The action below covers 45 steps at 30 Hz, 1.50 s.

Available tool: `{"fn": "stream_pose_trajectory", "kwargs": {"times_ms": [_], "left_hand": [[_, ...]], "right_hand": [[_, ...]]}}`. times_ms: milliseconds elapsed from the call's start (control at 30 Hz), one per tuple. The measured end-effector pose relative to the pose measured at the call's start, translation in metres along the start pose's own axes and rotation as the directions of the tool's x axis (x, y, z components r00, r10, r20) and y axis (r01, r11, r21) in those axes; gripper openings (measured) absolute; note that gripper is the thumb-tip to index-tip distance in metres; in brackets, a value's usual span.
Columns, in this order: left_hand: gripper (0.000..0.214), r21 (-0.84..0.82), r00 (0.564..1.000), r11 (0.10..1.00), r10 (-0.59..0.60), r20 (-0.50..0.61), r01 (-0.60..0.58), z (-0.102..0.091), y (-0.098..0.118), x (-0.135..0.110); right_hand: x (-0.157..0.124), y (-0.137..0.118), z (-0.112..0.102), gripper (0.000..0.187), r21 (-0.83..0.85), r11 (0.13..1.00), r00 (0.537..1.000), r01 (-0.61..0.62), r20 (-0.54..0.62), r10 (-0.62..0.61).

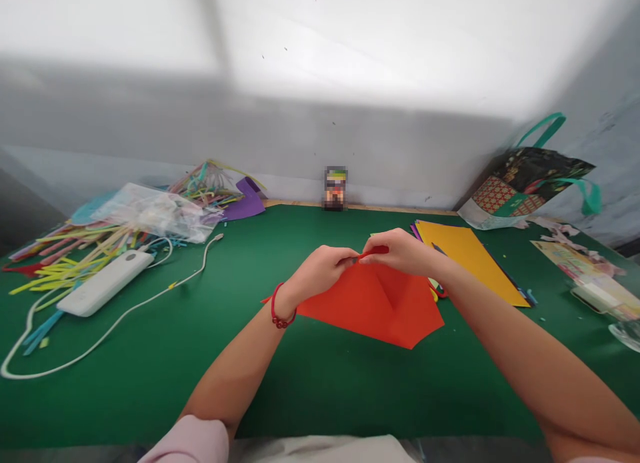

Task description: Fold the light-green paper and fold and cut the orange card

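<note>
A sheet of red paper (365, 309) is bent up over the green table, its top edge pinched between my two hands. My left hand (325, 269), with a red beaded bracelet (281, 321) at the wrist, grips that edge between thumb and fingers. Close beside it, my right hand (395, 249) pinches the same edge, where a bit of the paper curls over. The sheet's lower part spreads toward me with a soft crease and angled corners. Behind the right side of the sheet, scissors with red handles (439, 290) show only in part.
On the left lie a white power bank (106, 283), its cable (135, 307), many paper strips (65, 266), a clear plastic bag (160, 213) and purple paper (245, 199). A stack topped with yellow paper (475, 263) and a patterned bag (525, 183) stand right. A pixelated object (335, 189) is by the wall.
</note>
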<state>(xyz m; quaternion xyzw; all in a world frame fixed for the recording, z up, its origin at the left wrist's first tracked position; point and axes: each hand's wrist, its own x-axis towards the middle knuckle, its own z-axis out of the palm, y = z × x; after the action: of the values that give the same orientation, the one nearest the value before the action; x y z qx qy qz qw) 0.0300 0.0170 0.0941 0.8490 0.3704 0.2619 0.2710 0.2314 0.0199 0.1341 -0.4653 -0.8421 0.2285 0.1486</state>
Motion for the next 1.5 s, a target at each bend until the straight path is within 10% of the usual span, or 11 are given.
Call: {"fn": "stream_pose_trajectory", "kwargs": {"times_ms": [500, 733, 967, 1200, 1500], "left_hand": [[0.031, 0.036, 0.999, 0.999, -0.037, 0.023, 0.036, -0.001, 0.002, 0.0], [0.023, 0.234, 0.99, 0.965, -0.132, 0.047, 0.117, -0.029, 0.0, -0.009], [0.021, -0.044, 0.946, 0.969, -0.245, -0.211, 0.241, -0.054, -0.015, -0.013], [0.063, -0.577, 0.771, 0.814, -0.41, -0.487, 0.068, -0.041, -0.029, 0.002], [0.042, -0.68, 0.928, 0.715, -0.345, -0.138, 0.165, -0.03, -0.016, 0.002]], "right_hand": [[0.002, -0.001, 0.003, 0.023, 0.069, 0.994, 0.994, 0.089, -0.063, -0.085], [-0.007, 0.008, -0.011, 0.026, 0.148, 0.988, 0.982, -0.04, -0.177, 0.067], [-0.012, 0.022, -0.023, 0.034, 0.228, 0.967, 0.933, -0.111, -0.313, 0.18], [-0.008, 0.028, -0.024, 0.041, 0.312, 0.945, 0.875, -0.099, -0.425, 0.232], [-0.014, 0.036, -0.025, 0.04, 0.504, 0.853, 0.893, -0.136, -0.311, 0.326]]}}
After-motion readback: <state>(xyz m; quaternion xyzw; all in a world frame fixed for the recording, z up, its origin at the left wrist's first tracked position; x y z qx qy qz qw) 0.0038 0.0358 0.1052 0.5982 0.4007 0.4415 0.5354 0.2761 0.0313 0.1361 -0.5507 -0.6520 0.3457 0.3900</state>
